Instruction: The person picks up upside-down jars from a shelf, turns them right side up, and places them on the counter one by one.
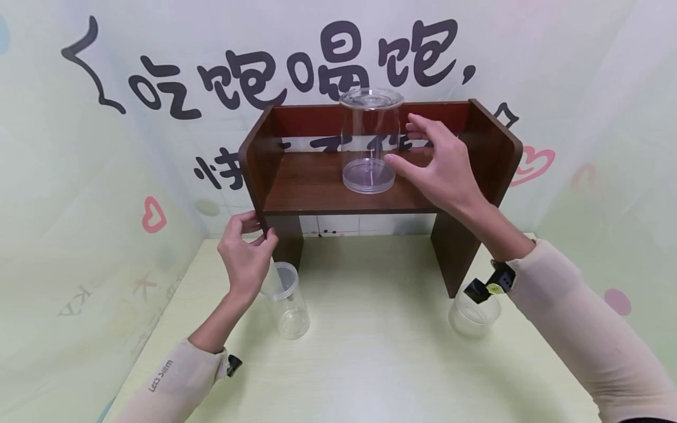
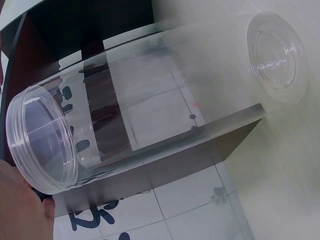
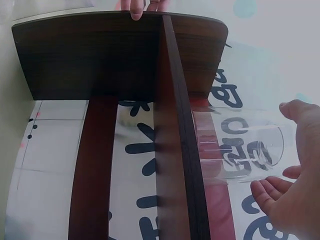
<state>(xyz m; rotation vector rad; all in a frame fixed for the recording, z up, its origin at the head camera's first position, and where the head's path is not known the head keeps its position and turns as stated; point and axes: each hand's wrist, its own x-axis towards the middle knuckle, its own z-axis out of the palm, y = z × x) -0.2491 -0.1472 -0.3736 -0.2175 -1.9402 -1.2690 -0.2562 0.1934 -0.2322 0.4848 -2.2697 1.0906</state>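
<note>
A clear plastic jar (image 1: pixel 370 138) stands upright on the upper board of a dark brown wooden shelf (image 1: pixel 307 182). My right hand (image 1: pixel 441 164) is beside the jar's right side, thumb and fingers spread around a gap. In the right wrist view its fingertips (image 3: pixel 262 192) are close to the jar (image 3: pixel 240 145); whether they touch it I cannot tell. My left hand (image 1: pixel 245 252) grips the front edge of the shelf's left side panel (image 1: pixel 261 147). Just under that hand, a second clear jar (image 2: pixel 150 105) with a ridged rim stands on the table.
A round clear container (image 1: pixel 476 314) sits on the table (image 1: pixel 370 352) by the shelf's right leg, partly hidden by the right wrist camera. Behind the shelf hangs a pale backdrop (image 1: pixel 158 35) with large dark characters.
</note>
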